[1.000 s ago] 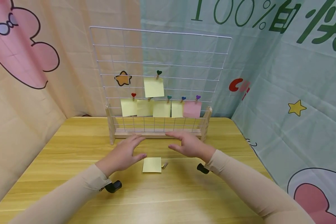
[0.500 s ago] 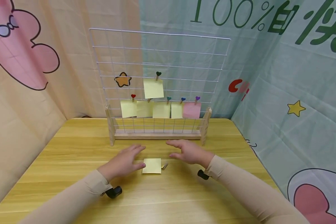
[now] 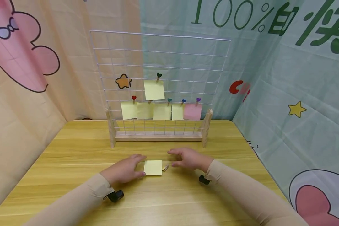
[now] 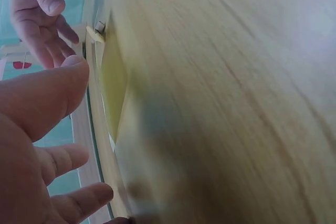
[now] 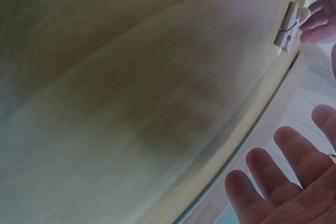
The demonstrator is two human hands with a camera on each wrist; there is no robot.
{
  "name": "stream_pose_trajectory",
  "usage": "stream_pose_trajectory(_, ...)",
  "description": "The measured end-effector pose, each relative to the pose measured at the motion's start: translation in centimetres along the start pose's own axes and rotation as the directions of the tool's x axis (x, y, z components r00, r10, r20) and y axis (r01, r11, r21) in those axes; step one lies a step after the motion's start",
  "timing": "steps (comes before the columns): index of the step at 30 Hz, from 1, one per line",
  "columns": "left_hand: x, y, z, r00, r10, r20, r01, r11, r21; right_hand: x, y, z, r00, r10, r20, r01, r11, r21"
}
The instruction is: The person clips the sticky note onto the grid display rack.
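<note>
A yellow sticky note (image 3: 153, 168) lies on the wooden table between the two hands. Beside its right edge is a small wooden clothespin (image 3: 165, 168), which the right wrist view shows closer, with a metal spring on the clothespin (image 5: 286, 27). My left hand (image 3: 125, 169) is at the note's left edge, thumb tip right by it, fingers spread and relaxed. To the right of the clothespin, my right hand (image 3: 190, 158) hovers low with fingers extended and a gap to the clothespin. Neither hand holds anything.
Behind the hands a white wire grid (image 3: 164, 67) stands in a wooden base (image 3: 158, 137). Several yellow notes and one pink note (image 3: 192, 112) hang on it from heart-topped clips. Printed curtains surround the table (image 3: 82, 141).
Both hands have come down and slightly toward the person, nearer the table, the note and the clothespin. The note and clothespin have stayed in place.
</note>
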State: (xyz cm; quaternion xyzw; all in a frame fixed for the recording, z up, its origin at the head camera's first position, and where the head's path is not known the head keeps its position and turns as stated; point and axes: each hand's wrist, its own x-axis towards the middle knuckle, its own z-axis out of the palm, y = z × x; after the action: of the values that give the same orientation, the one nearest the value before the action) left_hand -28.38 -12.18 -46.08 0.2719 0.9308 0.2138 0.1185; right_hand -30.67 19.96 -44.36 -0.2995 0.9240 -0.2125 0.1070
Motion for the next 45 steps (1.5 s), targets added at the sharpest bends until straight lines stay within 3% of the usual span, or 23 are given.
stream_pose_trajectory(7, -0.1, 0.0, 0.2, 1.000, -0.015, 0.003, 0.015, 1.000, 0.003, -0.1, 0.3, 0.5, 0.999, 0.040, 0.024, -0.041, 0.999, 0.032)
stream_pose_trajectory(22, -0.4, 0.3, 0.0, 1.000, -0.023, 0.013, 0.023, 1.000, 0.018, -0.2, 0.2, 1.5, 1.000, 0.007, 0.023, -0.007, 1.000, -0.008)
stream_pose_trajectory(31, -0.2, 0.4, 0.0, 0.999, -0.041, 0.015, 0.040, 0.997, 0.061, 0.3, -0.4, 2.0, 0.998, 0.009, 0.066, 0.001, 0.989, -0.145)
stream_pose_trajectory(45, 0.3, 0.4, 0.0, 0.999, -0.052, 0.010, 0.051, 0.995, 0.083, 0.5, -0.9, 2.1, 0.995, 0.003, 0.099, 0.021, 0.968, -0.249)
